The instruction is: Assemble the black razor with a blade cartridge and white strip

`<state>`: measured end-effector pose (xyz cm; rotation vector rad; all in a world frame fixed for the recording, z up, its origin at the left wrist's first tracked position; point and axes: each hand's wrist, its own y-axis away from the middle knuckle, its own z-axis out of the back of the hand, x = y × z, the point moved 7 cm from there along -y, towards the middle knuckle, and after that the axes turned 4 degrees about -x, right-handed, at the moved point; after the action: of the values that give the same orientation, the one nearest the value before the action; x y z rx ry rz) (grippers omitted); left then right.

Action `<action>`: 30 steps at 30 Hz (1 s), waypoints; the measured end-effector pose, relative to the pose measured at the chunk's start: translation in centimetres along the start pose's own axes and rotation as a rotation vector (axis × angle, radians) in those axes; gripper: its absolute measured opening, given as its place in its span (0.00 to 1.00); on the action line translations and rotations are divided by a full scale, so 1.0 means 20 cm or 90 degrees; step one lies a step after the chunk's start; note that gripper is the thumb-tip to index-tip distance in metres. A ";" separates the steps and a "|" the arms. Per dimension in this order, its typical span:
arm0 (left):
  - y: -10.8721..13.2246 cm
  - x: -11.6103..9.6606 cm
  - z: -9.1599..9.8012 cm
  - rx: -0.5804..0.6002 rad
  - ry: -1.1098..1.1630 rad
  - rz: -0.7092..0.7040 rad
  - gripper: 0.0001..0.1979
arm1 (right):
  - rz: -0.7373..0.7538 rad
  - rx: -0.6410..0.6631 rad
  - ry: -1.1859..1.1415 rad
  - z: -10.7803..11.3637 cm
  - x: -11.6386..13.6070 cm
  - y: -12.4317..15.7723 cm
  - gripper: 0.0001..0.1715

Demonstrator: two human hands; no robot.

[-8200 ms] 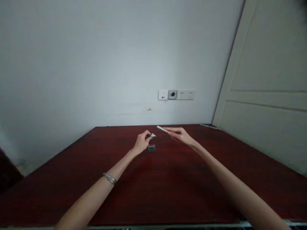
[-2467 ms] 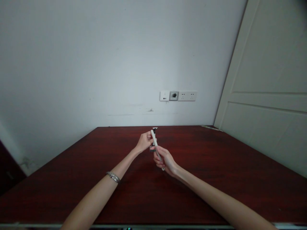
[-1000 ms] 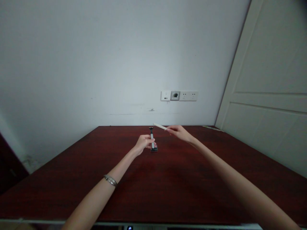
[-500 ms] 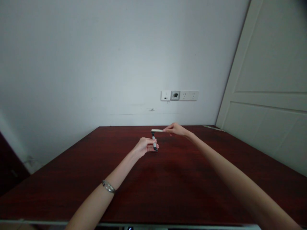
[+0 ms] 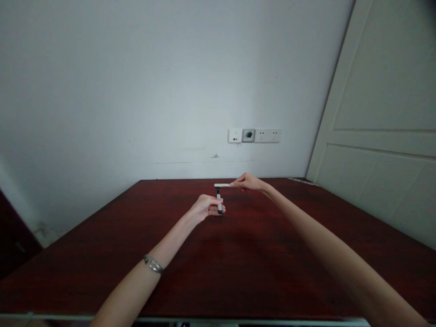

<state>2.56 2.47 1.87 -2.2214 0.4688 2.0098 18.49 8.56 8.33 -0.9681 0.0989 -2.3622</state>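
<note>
Currently: my left hand (image 5: 205, 208) grips upright grey-and-white handle (image 5: 220, 205); right hand (image 5: 248, 182) pinches thin white stick (image 5: 222, 185) atop; hold both steady.

Your picture is dim and soft, brightest on the wall (image 5: 190, 81) by the sockets (image 5: 260, 135). The table (image 5: 238, 272) carries faint shadow, edges bow, the door (image 5: 378, 113) leans, and the small item (image 5: 220, 205) in your left hand (image 5: 203, 208) seems blurred.

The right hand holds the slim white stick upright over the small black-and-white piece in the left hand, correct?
Not upright: in the head view the right hand holds the slim white stick level over the small black-and-white piece in the left hand.
</note>
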 end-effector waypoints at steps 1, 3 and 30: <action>0.00 0.00 0.00 0.000 -0.002 0.000 0.07 | 0.002 -0.014 0.009 0.01 0.00 0.00 0.29; 0.00 0.00 0.00 0.000 -0.008 0.003 0.07 | 0.009 -0.033 0.019 0.02 0.01 0.00 0.30; 0.00 -0.03 0.01 0.013 -0.039 -0.012 0.06 | 0.037 -0.082 0.032 0.06 0.04 0.06 0.30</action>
<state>2.35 2.62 2.46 -2.1381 0.4586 2.0464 19.43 7.31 9.41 -0.9521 0.2989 -2.3502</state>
